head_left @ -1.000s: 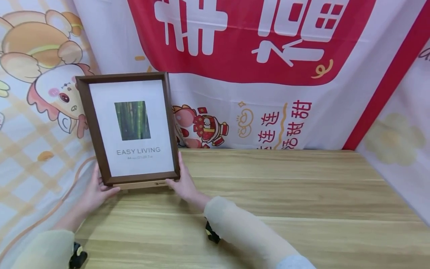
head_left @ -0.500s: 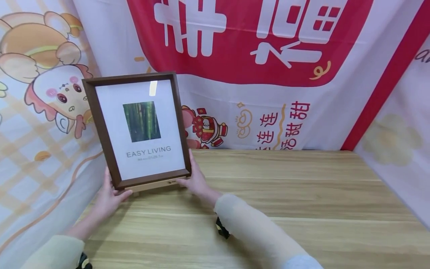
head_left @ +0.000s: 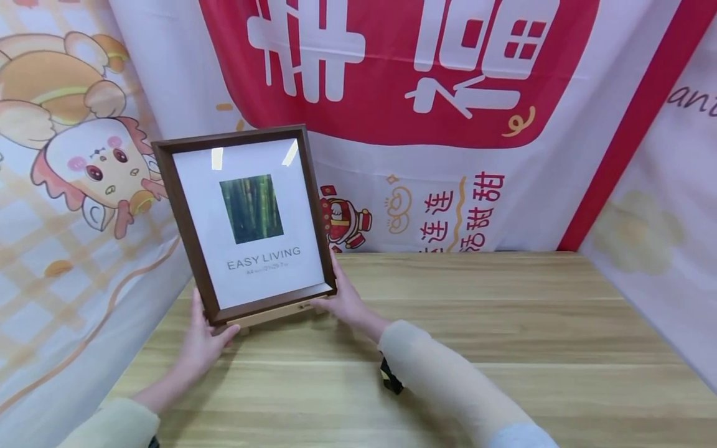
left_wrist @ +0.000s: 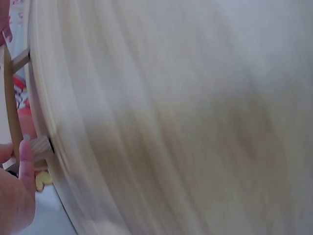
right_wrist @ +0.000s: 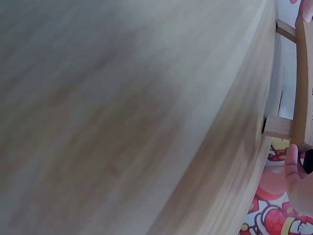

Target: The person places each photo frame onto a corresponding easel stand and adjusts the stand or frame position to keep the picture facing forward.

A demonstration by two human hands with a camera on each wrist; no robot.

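Note:
A dark brown picture frame (head_left: 254, 218) with a bamboo picture and the words "EASY LIVING" leans back on a light wooden easel (head_left: 274, 315). My left hand (head_left: 198, 348) grips the lower left corner, thumb at the front of the easel's ledge. At the lower right corner my right hand (head_left: 347, 302) holds it the same way, thumb on the ledge and fingers behind the side. In the left wrist view, a square wooden foot (left_wrist: 41, 146) of the easel meets the tabletop beside the thumb. Another foot (right_wrist: 279, 126) shows in the right wrist view. The easel's back is hidden.
The wood-grain table (head_left: 476, 323) extends to the right and in front. A white cloth with a red panel (head_left: 386, 74) hangs behind it. Cartoon-printed cloth (head_left: 67, 205) borders the left, with a flowered cloth (head_left: 633, 230) at the right.
Both hands have shifted the frame and easel to the right and slightly nearer, turning them a little. Light reflections now show near the top of the glazing. The head view has shifted slightly.

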